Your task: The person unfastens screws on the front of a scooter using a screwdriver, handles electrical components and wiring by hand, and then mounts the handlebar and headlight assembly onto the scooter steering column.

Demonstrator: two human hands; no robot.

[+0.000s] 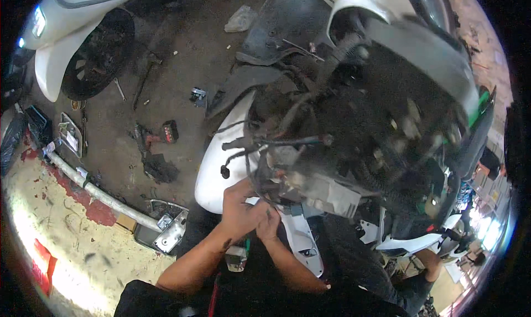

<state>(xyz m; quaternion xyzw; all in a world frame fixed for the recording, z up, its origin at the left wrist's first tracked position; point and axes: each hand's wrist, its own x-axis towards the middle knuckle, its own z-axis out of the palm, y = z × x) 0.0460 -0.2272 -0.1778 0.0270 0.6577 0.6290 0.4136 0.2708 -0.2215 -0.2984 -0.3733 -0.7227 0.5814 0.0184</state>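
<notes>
My left hand (241, 209) is closed, its fingers bent in against the lower end of a white body panel (215, 176). Right beside it, nearly touching, my right hand (268, 224) is closed too. What the fingertips of either hand grip is hidden by the hands themselves. Black cables with connectors (243, 144) hang just above them from the stripped, white-panelled scooter (354, 7). A greyish boxy part (334, 198), somewhat blurred, sits to the right of the hands. Below my right hand lies a long white plastic trim piece (303, 242).
On the dark floor to the left lie a red-and-black cordless drill (168, 131), a hammer (145, 82) and a small metal part (198, 97). A long metal tube (105, 198) crosses the lower left. Another white scooter (50, 68) stands upper left. Another person's bare limb (430, 261) shows lower right.
</notes>
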